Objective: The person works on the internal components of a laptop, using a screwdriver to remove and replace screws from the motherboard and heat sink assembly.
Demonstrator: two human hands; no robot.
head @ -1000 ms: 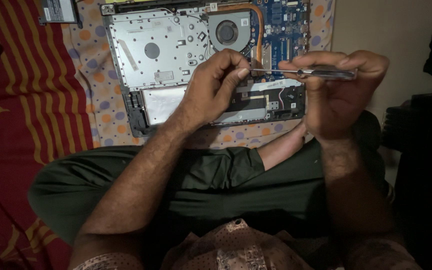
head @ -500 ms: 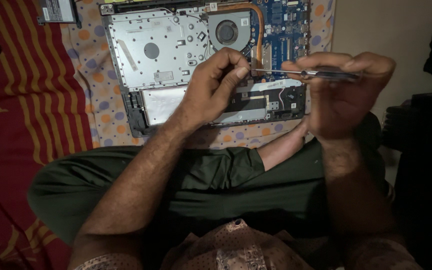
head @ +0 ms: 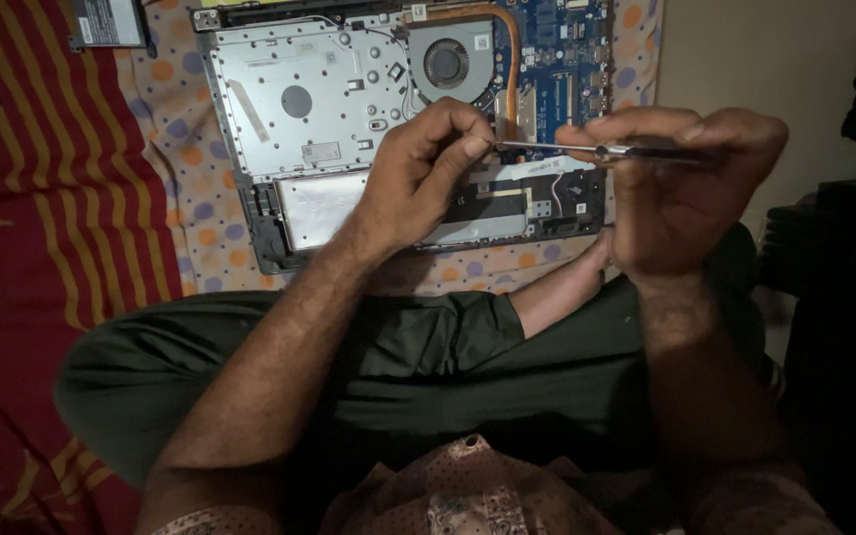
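Our right hand grips a screwdriver level above the opened laptop; our left hand pinches its tip. The back cover is already off (fan and boards exposed); inner parts remain fitted.

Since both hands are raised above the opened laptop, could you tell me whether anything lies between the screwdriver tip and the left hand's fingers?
Nothing visible does. The right hand holds the screwdriver level, and the left hand already pinches its tip above the laptop.
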